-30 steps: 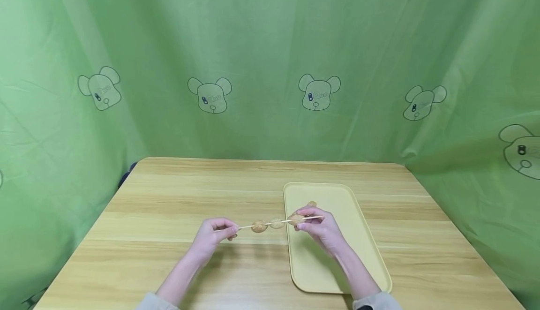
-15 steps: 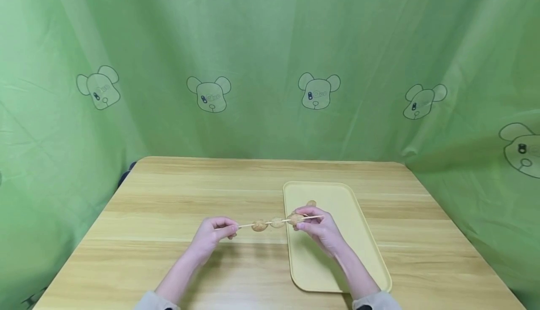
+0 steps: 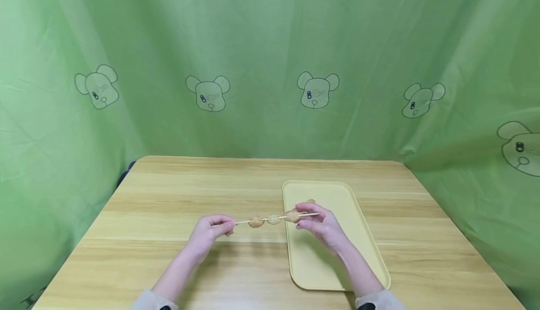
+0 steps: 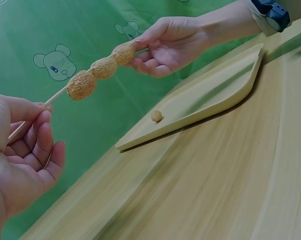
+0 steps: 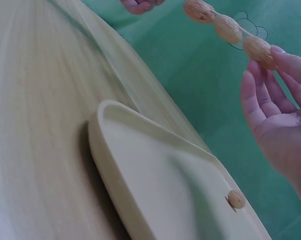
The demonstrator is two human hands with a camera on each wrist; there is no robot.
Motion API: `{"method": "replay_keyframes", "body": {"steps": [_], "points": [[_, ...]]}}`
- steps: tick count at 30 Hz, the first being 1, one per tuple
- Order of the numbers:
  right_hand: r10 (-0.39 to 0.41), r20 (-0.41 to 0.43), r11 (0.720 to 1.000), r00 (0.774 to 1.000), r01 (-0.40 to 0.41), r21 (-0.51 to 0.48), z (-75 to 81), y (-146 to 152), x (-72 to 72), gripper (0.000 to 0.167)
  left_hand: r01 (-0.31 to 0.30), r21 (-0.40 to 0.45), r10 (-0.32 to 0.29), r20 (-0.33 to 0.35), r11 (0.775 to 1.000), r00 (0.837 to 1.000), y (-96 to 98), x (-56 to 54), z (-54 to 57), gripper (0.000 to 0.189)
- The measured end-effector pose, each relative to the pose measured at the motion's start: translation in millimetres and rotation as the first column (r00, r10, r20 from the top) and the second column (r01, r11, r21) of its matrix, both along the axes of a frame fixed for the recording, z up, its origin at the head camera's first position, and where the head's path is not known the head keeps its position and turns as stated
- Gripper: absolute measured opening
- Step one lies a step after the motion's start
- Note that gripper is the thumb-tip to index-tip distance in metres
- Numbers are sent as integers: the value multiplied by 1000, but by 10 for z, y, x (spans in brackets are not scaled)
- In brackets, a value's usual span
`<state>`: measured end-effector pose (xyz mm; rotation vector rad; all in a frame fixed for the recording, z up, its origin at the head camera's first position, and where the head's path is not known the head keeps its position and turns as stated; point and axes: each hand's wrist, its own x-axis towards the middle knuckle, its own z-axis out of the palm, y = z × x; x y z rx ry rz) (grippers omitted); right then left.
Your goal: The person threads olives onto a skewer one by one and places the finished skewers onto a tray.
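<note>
1. From the left wrist, I saw the left hand pinching the stick, its spare fingers loosely curled.
2. The right hand pinched the end ball of three threaded there, held in the air.
3. Only the head view showed the stick's tip passing that ball.
4. A loose ball lay in the tray, plain from both wrists, half-hidden from above.
</note>
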<state>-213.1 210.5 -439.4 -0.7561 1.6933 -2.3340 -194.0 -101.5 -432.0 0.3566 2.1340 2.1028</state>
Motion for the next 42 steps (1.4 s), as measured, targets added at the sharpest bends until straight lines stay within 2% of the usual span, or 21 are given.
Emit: {"method": "replay_keyframes", "body": {"steps": [10, 13, 16, 19, 24, 30, 38, 42], "points": [[-145, -76, 985, 987, 151, 87, 3, 307, -100, 34, -25, -25, 25, 7, 999, 1000, -43, -28, -31, 24], [-202, -65, 971, 977, 208, 120, -11, 392, -142, 37, -34, -24, 34, 14, 999, 999, -45, -24, -27, 23], [-283, -12, 943, 959, 280, 178, -21, 452, -177, 41, -39, -23, 39, 17, 999, 999, -51, -18, -19, 24], [-364, 40, 904, 931, 343, 255, -30, 484, -216, 45, -40, -23, 41, 17, 999, 999, -56, -13, -16, 25], [-444, 58, 838, 894, 391, 381, -84, 529, -321, 46, -41, -21, 41, 25, 999, 999, -60, -16, -24, 24], [-461, 33, 776, 887, 385, 499, -191, 609, -482, 46, -37, -30, 38, 35, 999, 999, -74, -16, -37, 23], [-420, -61, 710, 905, 370, 599, -289, 602, -649, 44, -15, -36, 16, 4, 999, 1000, -84, -7, -25, 22], [-409, -82, 692, 909, 367, 622, -306, 561, -697, 44, -17, -29, 17, 6, 999, 1000, -89, -6, -26, 23]]}}
